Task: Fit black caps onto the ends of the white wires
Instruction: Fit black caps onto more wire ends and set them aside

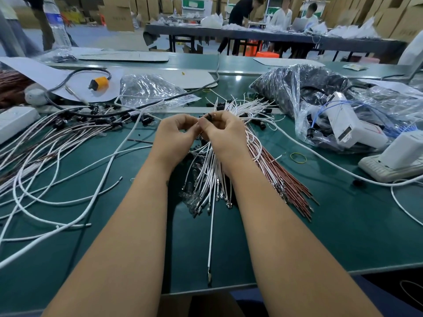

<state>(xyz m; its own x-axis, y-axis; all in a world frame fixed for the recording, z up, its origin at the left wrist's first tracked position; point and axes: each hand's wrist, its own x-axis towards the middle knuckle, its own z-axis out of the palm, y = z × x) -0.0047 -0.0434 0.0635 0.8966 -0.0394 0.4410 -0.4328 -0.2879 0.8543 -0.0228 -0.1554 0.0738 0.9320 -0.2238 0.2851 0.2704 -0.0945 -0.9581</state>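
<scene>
Pinching a black cap (208,116) between the fingertips of my left hand (176,136) and right hand (223,133), both clenched on it; whether a wire end sits inside I cannot tell. Just below the grip lies the bundle of white wires (207,170). Light, limp wire likely buckles; I would hold it close behind the tip.

My green counter (343,236) carries white wires (207,177) at centre, brown wires (286,177) just right. Capped wires (68,131) sprawl left; a plastic bag (304,92) sits far right.
</scene>
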